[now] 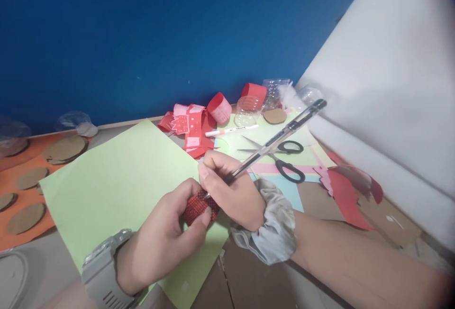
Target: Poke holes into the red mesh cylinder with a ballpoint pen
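My left hand [177,228] is closed around a small red piece with a black crosshatched pattern [195,209], held between thumb and fingers. A clear-barrelled pen [273,143] is pinched in my right hand [231,190], its tip against the patterned piece and its capped end slanting up to the right. Fingers cover part of the piece, so its full shape does not show. Beneath both hands lies a large light green paper sheet [124,176]. A grey watch is on my left wrist, and a grey scrunchie [273,223] circles the right.
Black-handled scissors [284,157], a white marker [231,130] and red paper pieces [195,129] lie beyond my hands. Clear plastic cups [249,110] stand near the blue wall [177,29]. Cardboard discs [66,149] rest on orange paper at left. A white wall bounds the right.
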The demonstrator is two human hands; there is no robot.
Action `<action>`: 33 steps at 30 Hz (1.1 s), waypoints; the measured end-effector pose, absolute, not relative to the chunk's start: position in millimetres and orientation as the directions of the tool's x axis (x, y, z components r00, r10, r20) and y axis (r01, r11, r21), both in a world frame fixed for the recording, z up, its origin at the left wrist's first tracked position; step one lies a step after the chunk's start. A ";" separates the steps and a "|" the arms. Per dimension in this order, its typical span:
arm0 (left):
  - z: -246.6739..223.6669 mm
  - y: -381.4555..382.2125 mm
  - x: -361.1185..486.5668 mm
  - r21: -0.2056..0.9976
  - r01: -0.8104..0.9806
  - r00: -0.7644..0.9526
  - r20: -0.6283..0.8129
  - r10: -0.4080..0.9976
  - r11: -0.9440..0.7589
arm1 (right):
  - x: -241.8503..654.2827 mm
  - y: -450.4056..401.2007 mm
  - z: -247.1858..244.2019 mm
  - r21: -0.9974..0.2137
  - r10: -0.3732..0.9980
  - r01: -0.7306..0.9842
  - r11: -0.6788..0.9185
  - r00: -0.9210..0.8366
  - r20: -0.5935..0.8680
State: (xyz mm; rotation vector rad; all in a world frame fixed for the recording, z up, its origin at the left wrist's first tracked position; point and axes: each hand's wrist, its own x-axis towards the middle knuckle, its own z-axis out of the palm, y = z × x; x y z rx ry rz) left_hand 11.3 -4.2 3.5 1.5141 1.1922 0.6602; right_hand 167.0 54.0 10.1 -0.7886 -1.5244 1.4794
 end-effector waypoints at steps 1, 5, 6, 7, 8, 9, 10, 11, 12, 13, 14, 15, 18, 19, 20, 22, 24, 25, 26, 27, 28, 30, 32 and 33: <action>2.7 -4.8 11.0 0.941 0.333 0.352 -0.182 0.918 0.059 | 167.3 53.9 9.9 -0.988 0.887 -0.117 0.102 -0.439 0.144; 2.6 -5.4 11.0 0.937 0.348 0.346 -0.164 0.924 0.036 | 168.4 53.5 9.7 -0.988 0.880 -0.129 0.090 -0.453 0.139; 3.1 -5.0 11.4 0.937 0.348 0.347 -0.164 0.923 0.035 | 168.4 53.4 9.9 -0.987 0.879 -0.132 0.088 -0.456 0.139; 3.6 -4.5 11.8 0.938 0.345 0.348 -0.165 0.923 0.037 | 168.4 53.4 10.1 -0.987 0.880 -0.131 0.088 -0.455 0.139; 4.1 -4.0 12.2 0.938 0.343 0.349 -0.170 0.921 0.043 | 168.4 53.3 10.3 -0.988 0.881 -0.128 0.089 -0.452 0.138; 4.6 -3.4 12.5 0.938 0.342 0.350 -0.174 0.921 0.047 | 168.3 53.3 10.6 -0.988 0.883 -0.124 0.088 -0.450 0.135; 5.0 -3.0 12.8 0.937 0.345 0.348 -0.175 0.921 0.048 | 168.1 53.3 10.7 -0.989 0.884 -0.120 0.087 -0.449 0.132; 5.4 -2.6 13.1 0.935 0.350 0.346 -0.175 0.922 0.046 | 168.0 53.2 10.6 -0.989 0.883 -0.119 0.087 -0.450 0.131; 5.7 -2.2 13.2 0.933 0.358 0.343 -0.175 0.923 0.044 | 167.9 53.2 10.5 -0.989 0.880 -0.121 0.087 -0.455 0.133; 6.1 -2.0 13.3 0.931 0.363 0.342 -0.172 0.924 0.039 | 167.8 53.2 10.2 -0.988 0.877 -0.126 0.090 -0.460 0.138; 6.4 -1.8 13.3 0.930 0.366 0.341 -0.166 0.925 0.032 | 167.7 53.2 9.8 -0.988 0.875 -0.129 0.090 -0.463 0.140; 6.7 -1.7 13.2 0.930 0.367 0.341 -0.160 0.926 0.025 | 167.6 53.3 9.4 -0.988 0.875 -0.129 0.089 -0.463 0.140; 7.5 -2.0 12.8 0.930 0.366 0.342 -0.151 0.927 0.016 | 167.9 53.5 8.6 -0.989 0.881 -0.118 0.090 -0.454 0.134; 7.6 -2.1 12.7 0.929 0.369 0.342 -0.155 0.927 0.019 | 168.1 53.5 8.5 -0.989 0.880 -0.114 0.092 -0.455 0.134; 7.6 -2.2 12.7 0.930 0.366 0.345 -0.153 0.926 0.017 | 168.3 53.4 8.5 -0.989 0.878 -0.113 0.092 -0.459 0.134; 7.3 -2.2 12.9 0.930 0.367 0.345 -0.157 0.925 0.021 | 168.8 52.9 9.1 -0.989 0.873 -0.122 0.086 -0.469 0.133; 6.7 -1.7 13.2 0.932 0.361 0.343 -0.158 0.926 0.025 | 168.8 52.1 10.5 -0.989 0.876 -0.129 0.069 -0.467 0.122; 6.4 -1.5 13.2 0.933 0.358 0.345 -0.156 0.925 0.024 | 168.7 51.6 11.5 -0.990 0.881 -0.127 0.062 -0.459 0.114; 6.2 -1.3 13.1 0.933 0.358 0.349 -0.157 0.924 0.024 | 168.6 51.3 12.5 -0.991 0.885 -0.120 0.055 -0.453 0.104; 6.0 -1.2 13.0 0.933 0.360 0.351 -0.158 0.923 0.023 | 168.4 51.1 13.6 -0.993 0.889 -0.109 0.048 -0.448 0.092; 6.0 -1.2 12.8 0.933 0.360 0.355 -0.157 0.922 0.020 | 168.3 50.9 14.6 -0.994 0.890 -0.099 0.041 -0.448 0.081; 6.2 -1.4 12.4 0.934 0.356 0.356 -0.156 0.921 0.020 | 168.1 51.0 16.2 -0.995 0.890 -0.090 0.035 -0.450 0.072; 6.5 -1.6 12.3 0.938 0.345 0.363 -0.158 0.918 0.025 | 168.1 51.3 17.2 -0.995 0.892 -0.090 0.033 -0.447 0.070; 6.6 -1.7 12.2 0.940 0.340 0.366 -0.159 0.917 0.027 | 168.0 51.6 17.3 -0.995 0.893 -0.090 0.033 -0.444 0.070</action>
